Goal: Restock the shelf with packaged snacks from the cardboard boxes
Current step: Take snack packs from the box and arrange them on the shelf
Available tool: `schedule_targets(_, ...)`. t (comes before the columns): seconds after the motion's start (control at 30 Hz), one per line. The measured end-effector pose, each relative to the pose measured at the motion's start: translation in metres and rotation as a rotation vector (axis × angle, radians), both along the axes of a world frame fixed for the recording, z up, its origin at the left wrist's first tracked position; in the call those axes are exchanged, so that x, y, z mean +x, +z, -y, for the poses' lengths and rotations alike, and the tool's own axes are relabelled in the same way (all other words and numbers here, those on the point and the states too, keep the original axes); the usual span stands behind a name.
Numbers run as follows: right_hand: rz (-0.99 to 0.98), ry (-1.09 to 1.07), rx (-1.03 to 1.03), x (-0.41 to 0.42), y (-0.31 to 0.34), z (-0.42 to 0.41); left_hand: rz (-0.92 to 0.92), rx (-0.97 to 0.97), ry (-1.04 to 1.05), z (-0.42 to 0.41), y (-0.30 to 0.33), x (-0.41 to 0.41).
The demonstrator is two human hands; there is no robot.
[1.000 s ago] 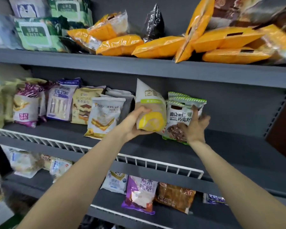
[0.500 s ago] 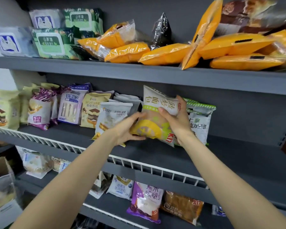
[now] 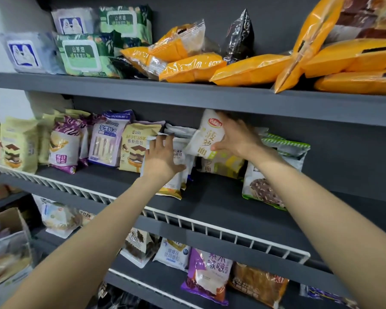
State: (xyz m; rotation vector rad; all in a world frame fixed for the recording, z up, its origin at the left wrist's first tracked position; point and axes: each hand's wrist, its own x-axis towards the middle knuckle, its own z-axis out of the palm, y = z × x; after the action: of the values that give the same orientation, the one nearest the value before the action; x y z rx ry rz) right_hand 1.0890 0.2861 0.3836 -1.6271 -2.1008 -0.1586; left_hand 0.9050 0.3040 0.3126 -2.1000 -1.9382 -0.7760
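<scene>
On the grey middle shelf (image 3: 221, 197), the right hand (image 3: 236, 139) pinches a white soft-plastic bread packet with a red logo (image 3: 210, 134), tilted above another packet. Left hand (image 3: 163, 157) lies flat, fingers spread, grasping nothing, against a white leaning snack pack (image 3: 178, 172). Released tilted, the smooth puffy packet would likely slide forward toward the white wire rail (image 3: 210, 230).

At frame centre, the middle shelf (image 3: 210, 197) carries a row of standing snack packets (image 3: 103, 143) behind a wire rail (image 3: 210, 228). Wet-wipe packs (image 3: 80, 54) lie upper left; a cardboard box (image 3: 7, 221) sits lower left.
</scene>
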Motion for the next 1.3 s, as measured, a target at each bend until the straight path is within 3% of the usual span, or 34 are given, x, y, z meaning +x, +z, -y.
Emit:
schedule_targets(0.17, 0.247, -0.024, -0.119, -0.007, -0.007, -0.017, -0.188, -0.175, -0.110, -0.022, 0.006, 0.001)
schedule_targets(0.3, 0.319, -0.041, -0.206, -0.013, -0.038, -0.035, -0.262, -0.241, -0.129, -0.031, 0.000, 0.004)
schedule_targets(0.5, 0.212, -0.120, -0.302, -0.005, -0.076, -0.047, -0.189, -0.240, -0.166, -0.035, -0.007, 0.001)
schedule_targets(0.63, 0.218, -0.123, -0.312, -0.007, -0.069, -0.048, -0.117, -0.229, -0.178, -0.033, -0.003, 0.003)
schedule_targets(0.97, 0.207, -0.106, -0.464, -0.008, -0.059, -0.064, -0.130, -0.300, -0.126, -0.018, 0.003, 0.021)
schedule_targets(1.1, 0.134, -0.128, -0.351, -0.010, -0.062, -0.054, -0.064, -0.270, -0.122, -0.014, 0.008, 0.017)
schedule_targets(1.23, 0.000, 0.026, -0.029, -0.034, -0.056, -0.029, 0.020, -0.182, -0.092, -0.002, 0.013, -0.006)
schedule_targets(1.3, -0.085, 0.116, 0.018, -0.059, -0.049, -0.015, 0.046, -0.108, -0.072, 0.008, 0.014, -0.027)
